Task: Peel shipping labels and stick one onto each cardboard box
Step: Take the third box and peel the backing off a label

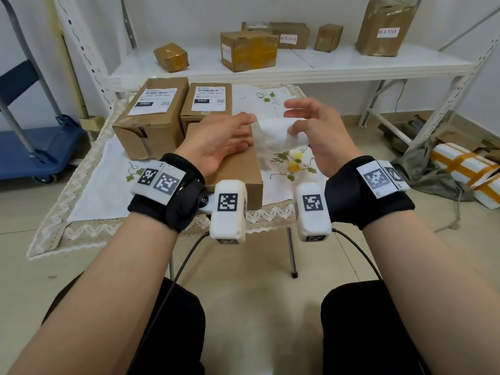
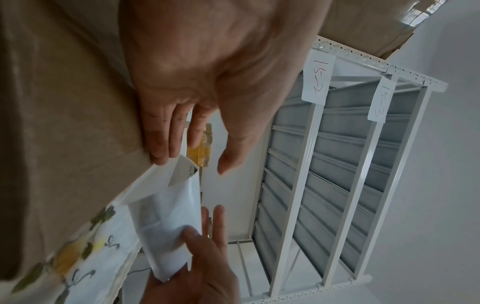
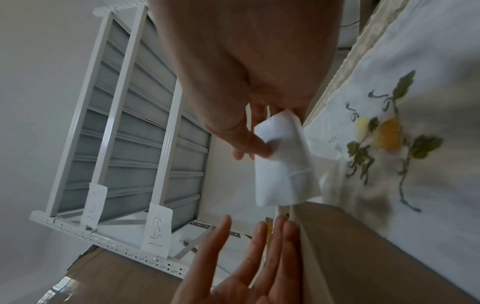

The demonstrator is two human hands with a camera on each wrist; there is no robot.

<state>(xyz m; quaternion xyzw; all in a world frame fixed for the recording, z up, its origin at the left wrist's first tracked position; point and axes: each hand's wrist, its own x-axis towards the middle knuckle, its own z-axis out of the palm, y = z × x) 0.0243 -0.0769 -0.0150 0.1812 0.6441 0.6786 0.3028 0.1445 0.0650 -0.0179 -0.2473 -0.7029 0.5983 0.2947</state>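
Note:
A plain cardboard box (image 1: 238,169) lies on the cloth-covered table (image 1: 108,171) in front of me. My left hand (image 1: 249,129) rests on its top, fingers straight and thumb spread apart. In the left wrist view those fingertips (image 2: 161,156) lie along the box edge (image 2: 64,102), right at a curled corner of a white shipping label (image 2: 166,216). My right hand (image 1: 295,123) pinches the other end of this label (image 1: 276,131) between thumb and fingers, holding it in the air just right of the box. Two boxes (image 1: 151,123) (image 1: 208,104) at the back left carry printed labels.
Behind the table a white metal shelf (image 1: 324,63) holds several taped cardboard boxes. A blue platform cart (image 1: 32,147) stands at the left. A white foam package with orange tape (image 1: 465,171) lies on the floor at the right, beside a shelf leg.

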